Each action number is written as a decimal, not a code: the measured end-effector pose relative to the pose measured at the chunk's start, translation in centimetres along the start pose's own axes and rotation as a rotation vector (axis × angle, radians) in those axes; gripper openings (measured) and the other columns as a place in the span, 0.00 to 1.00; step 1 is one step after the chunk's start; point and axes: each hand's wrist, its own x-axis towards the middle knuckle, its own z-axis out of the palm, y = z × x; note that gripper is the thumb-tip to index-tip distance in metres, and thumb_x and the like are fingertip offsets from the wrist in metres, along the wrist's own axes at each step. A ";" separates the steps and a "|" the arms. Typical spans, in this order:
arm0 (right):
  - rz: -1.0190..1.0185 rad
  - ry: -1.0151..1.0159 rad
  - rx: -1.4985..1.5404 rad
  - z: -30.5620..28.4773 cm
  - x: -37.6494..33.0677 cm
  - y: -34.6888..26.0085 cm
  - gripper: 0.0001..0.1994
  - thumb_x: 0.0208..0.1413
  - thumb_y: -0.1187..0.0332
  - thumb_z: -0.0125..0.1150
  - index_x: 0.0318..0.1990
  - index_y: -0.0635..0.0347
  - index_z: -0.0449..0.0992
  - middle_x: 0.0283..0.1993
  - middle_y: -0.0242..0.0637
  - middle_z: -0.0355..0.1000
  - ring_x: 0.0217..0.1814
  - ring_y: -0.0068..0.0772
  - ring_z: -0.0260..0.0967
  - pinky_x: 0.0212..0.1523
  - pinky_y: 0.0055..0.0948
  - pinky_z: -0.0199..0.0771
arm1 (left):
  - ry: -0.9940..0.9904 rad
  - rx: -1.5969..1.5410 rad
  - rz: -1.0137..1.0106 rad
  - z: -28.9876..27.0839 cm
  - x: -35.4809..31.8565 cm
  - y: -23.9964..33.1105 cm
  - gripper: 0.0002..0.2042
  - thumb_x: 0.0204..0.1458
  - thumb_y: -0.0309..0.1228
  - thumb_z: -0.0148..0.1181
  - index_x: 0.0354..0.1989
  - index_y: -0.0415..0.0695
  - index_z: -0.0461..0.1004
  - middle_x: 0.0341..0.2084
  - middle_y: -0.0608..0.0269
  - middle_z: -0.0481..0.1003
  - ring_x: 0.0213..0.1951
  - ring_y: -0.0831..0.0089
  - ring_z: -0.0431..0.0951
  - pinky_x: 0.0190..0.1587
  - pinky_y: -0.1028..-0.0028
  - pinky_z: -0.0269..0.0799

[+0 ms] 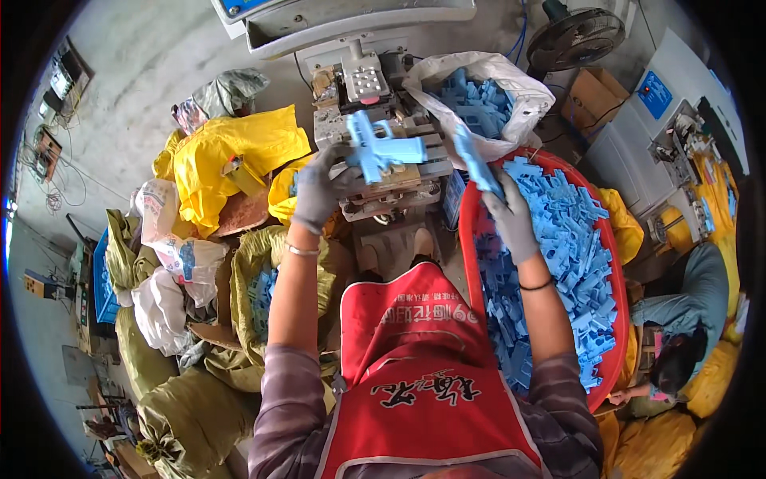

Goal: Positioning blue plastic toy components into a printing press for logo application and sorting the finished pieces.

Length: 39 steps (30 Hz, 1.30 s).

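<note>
Grey gloves cover both of my hands. My left hand (320, 185) is closed on a light blue plastic toy gun (381, 148), raised in front of a metal bench machine (399, 185). In my right hand (511, 214) is another blue plastic piece (474, 160), long and seen edge-on, gripped at its lower end. That hand is over the left rim of a large red tub (471, 263). Heaped inside the tub are many loose blue plastic parts (570, 255).
Behind the tub stands a white sack (527, 88) of blue pieces. Yellow cloth (231, 160) and olive sacks (199, 423) crowd the left side. A black fan (574, 40) is at the back right. Another person (686, 311) bends down at the far right.
</note>
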 end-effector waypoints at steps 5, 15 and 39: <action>-0.461 -0.163 -0.354 5.5 6.6 -1.2 0.24 0.55 0.70 0.65 0.61 0.55 0.71 0.57 0.46 0.72 0.58 0.53 0.70 0.60 0.40 0.69 | 0.268 0.082 -0.215 -3.6 -8.2 -1.8 0.16 0.48 0.23 0.68 0.47 0.38 0.77 0.46 0.54 0.80 0.48 0.62 0.81 0.53 0.70 0.74; -0.690 -0.361 -0.617 5.1 8.9 -1.8 0.26 0.58 0.66 0.62 0.65 0.51 0.69 0.58 0.45 0.70 0.61 0.51 0.66 0.62 0.42 0.67 | 0.404 0.326 -0.692 -10.6 -27.0 -7.1 0.16 0.59 0.29 0.61 0.55 0.37 0.75 0.47 0.57 0.80 0.44 0.70 0.79 0.49 0.70 0.75; 0.502 -0.240 -1.201 -13.8 -21.8 21.0 0.13 0.57 0.67 0.56 0.50 0.50 0.78 0.49 0.41 0.77 0.52 0.45 0.76 0.49 0.43 0.75 | -0.053 0.018 -0.680 -0.7 -26.5 -7.8 0.14 0.63 0.30 0.56 0.51 0.35 0.78 0.45 0.62 0.81 0.46 0.75 0.78 0.52 0.73 0.72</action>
